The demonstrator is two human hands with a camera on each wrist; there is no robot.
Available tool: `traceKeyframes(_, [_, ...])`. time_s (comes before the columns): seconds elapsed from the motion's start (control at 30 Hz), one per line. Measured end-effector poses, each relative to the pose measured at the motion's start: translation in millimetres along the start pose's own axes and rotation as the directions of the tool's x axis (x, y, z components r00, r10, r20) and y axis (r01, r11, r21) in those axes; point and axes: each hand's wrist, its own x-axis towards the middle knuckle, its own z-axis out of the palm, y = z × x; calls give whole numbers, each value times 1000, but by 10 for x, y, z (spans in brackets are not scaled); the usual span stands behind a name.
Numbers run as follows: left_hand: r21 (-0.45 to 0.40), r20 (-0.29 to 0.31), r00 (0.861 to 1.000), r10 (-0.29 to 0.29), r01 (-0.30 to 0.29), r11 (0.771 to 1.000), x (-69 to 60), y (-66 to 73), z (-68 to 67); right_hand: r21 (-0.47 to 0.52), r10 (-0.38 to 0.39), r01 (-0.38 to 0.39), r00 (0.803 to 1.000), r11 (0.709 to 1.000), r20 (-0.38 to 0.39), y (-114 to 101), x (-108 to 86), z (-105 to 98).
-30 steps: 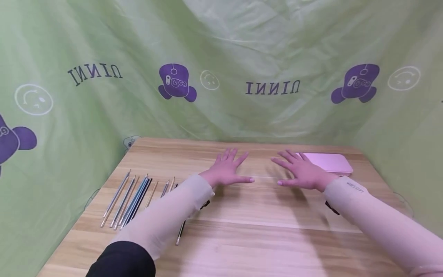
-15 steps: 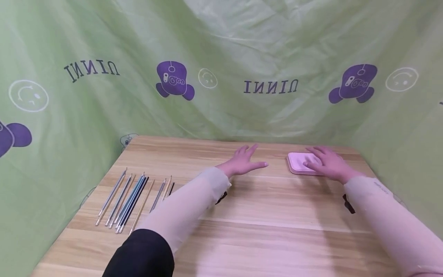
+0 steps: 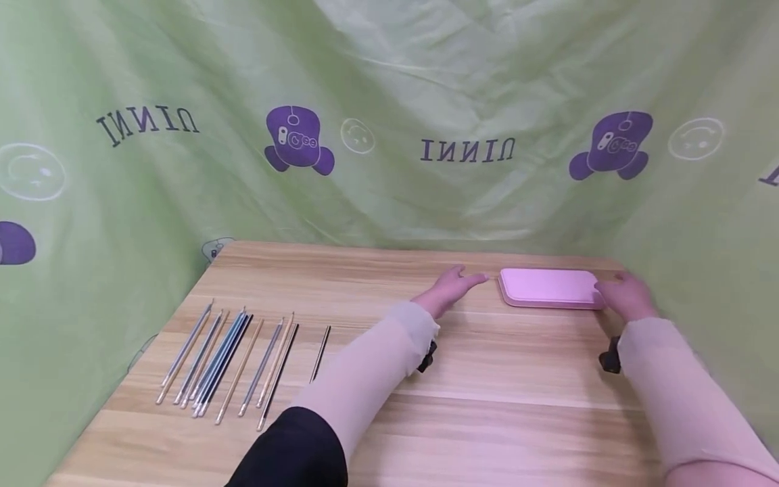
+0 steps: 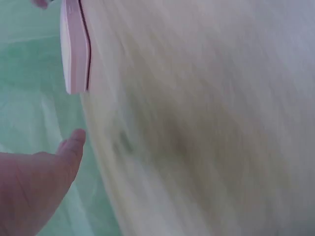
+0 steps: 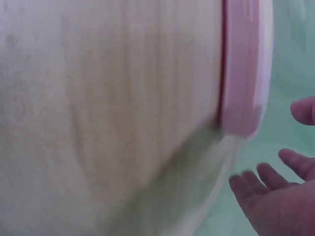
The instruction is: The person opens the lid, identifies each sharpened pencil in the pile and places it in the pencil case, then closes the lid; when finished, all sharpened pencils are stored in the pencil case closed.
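Note:
A pink rounded rectangular case (image 3: pixel 548 287) lies flat near the far right of the table. My right hand (image 3: pixel 629 297) is at the case's right end. In the right wrist view, that hand (image 5: pixel 283 191) has its thumb and fingers spread apart just past the end of the case (image 5: pixel 242 73), with a gap between. To the left of the case, my left hand (image 3: pixel 449 289) hovers with its thumb pointing toward it. The left wrist view shows the left hand (image 4: pixel 44 182) apart from the case (image 4: pixel 76 49) and holding nothing; some of its fingers are hidden.
Several pencils (image 3: pixel 240 358) lie roughly side by side on the left of the wooden table (image 3: pixel 487 392). One dark pencil (image 3: pixel 320 352) lies apart, partly behind the left sleeve. A green printed curtain (image 3: pixel 389 203) hangs behind the table and along its sides.
Both hands have moved right. The right hand passed over the case to its right end, uncovering its top. The left hand came closer to the case's left end. The view has shifted slightly right.

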Motion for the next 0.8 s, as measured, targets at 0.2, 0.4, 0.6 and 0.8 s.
traceKeyframes(0.2, [-181, -2, 997, -71, 70, 981, -10, -67, 175, 10, 67, -69, 990, 998, 126, 103, 50, 86])
traceKeyframes(0.4, [-279, -28, 997, -72, 61, 958, 111, -166, 129, 119, -5, -27, 966, 993, 259, -124, 193, 297])
traceKeyframes(0.6, [-256, -148, 987, -70, 30, 966, 86, -267, -129, 205, -132, 61, 928, 977, 349, -542, 171, 588])
traceKeyframes(0.8, [-202, -182, 980, -83, 45, 978, -94, -402, -419, 145, -196, 152, 909, 978, 368, -808, 57, 822])
